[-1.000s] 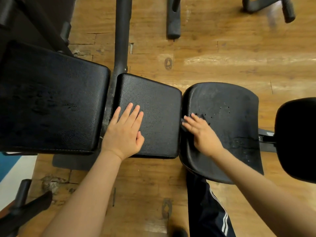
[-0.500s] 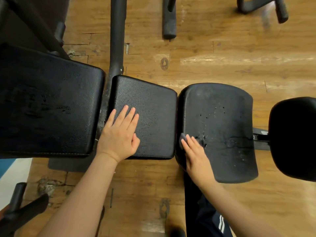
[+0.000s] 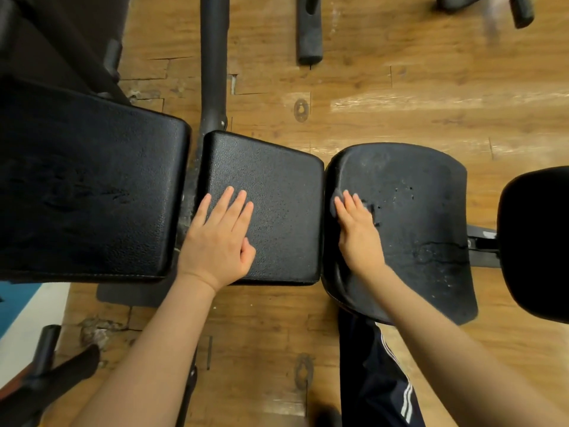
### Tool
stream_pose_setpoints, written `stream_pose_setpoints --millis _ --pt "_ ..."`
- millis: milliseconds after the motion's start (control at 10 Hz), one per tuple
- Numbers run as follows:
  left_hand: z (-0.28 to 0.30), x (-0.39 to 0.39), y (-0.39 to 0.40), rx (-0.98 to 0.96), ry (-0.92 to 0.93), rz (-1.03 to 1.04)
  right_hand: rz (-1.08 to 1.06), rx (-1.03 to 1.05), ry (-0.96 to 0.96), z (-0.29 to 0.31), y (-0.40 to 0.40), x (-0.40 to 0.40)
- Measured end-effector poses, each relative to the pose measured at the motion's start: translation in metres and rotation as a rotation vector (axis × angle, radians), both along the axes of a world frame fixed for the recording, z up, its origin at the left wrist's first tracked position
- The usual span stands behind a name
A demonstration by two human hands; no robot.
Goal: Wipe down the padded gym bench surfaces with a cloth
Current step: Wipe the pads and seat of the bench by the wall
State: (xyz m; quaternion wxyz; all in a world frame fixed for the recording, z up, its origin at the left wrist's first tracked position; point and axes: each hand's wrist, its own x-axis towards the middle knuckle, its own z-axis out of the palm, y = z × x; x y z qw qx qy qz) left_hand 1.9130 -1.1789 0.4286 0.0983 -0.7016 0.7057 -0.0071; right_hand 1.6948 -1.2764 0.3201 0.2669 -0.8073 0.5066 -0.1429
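Note:
The bench has three black pads in a row: a large back pad (image 3: 92, 180), a middle pad (image 3: 277, 186) and a worn, cracked seat pad (image 3: 425, 204). My left hand (image 3: 215, 245) rests flat on the middle pad near its left edge, fingers straight. My right hand (image 3: 358, 238) presses a dark grey cloth (image 3: 336, 203) onto the seat pad close to its left edge. Only a little of the cloth shows around my fingertips; my hand hides most of it.
Another rounded black pad (image 3: 538, 241) sits at the far right on a metal bracket. A black frame tube (image 3: 212, 57) runs away from the bench over the wooden floor. A foam-covered bar (image 3: 308, 32) lies beyond. My trouser leg (image 3: 378, 365) is below the seat pad.
My right hand with the cloth slid toward me along the seat pad's left side, then back away from me. My left hand stayed flat on the middle pad.

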Motion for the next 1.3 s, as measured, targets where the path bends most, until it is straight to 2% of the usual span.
stream_pose_setpoints --millis 200,300,400,600,800,1000,1300 --pt "0.001 0.000 0.000 -0.006 0.003 -0.004 0.029 -0.026 0.047 0.008 -0.091 0.026" --pt "0.000 0.000 0.000 -0.018 0.006 -0.004 -0.004 -0.015 0.094 0.006 -0.090 0.025" --pt "0.000 0.000 0.000 -0.020 0.012 -0.004 -0.086 0.050 0.038 0.006 -0.053 0.011" --pt "0.000 -0.001 0.001 -0.022 0.012 -0.006 -0.105 0.173 0.048 0.006 0.057 -0.033" --pt "-0.001 0.000 0.002 -0.022 0.005 -0.007 -0.139 0.197 0.043 0.004 0.095 -0.045" --pt "-0.002 0.001 0.001 -0.025 0.000 -0.004 -0.063 0.138 0.090 -0.002 0.034 -0.031" --pt "-0.001 0.000 0.000 -0.020 -0.006 -0.002 -0.110 0.111 0.184 0.001 -0.126 0.009"
